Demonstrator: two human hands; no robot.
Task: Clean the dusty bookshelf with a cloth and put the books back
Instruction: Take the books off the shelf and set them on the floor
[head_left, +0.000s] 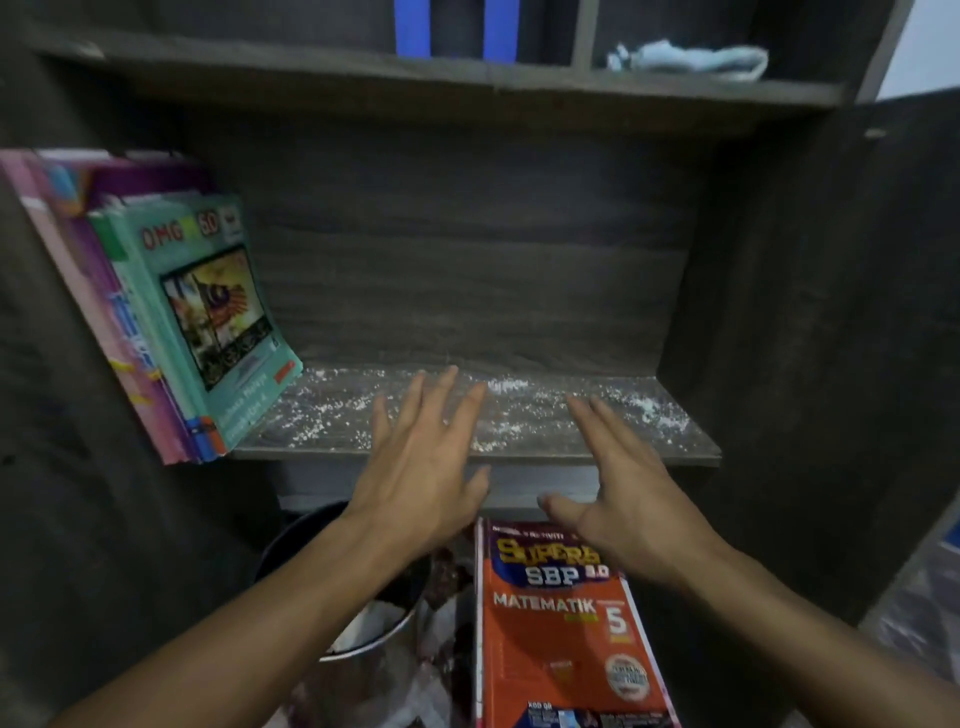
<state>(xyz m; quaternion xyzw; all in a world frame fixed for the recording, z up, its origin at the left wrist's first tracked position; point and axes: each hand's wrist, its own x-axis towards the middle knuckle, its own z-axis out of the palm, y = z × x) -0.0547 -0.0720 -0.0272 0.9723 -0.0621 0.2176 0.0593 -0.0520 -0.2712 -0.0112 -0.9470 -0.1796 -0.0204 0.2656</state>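
A dark wooden bookshelf has a middle board (519, 415) speckled with white dust. Several books (156, 312) lean against its left wall, a teal one in front. My left hand (421, 467) and my right hand (634, 493) reach over the board's front edge, fingers straight and spread, holding nothing. An orange maths book (561, 634) lies below the shelf, under my right wrist. A light blue cloth (696, 60) lies in the upper right compartment.
A round dark bin (358, 613) with white paper inside stands below the shelf at the left. Blue upright things (413, 26) stand in the upper compartment. The shelf's side panels close in on both sides.
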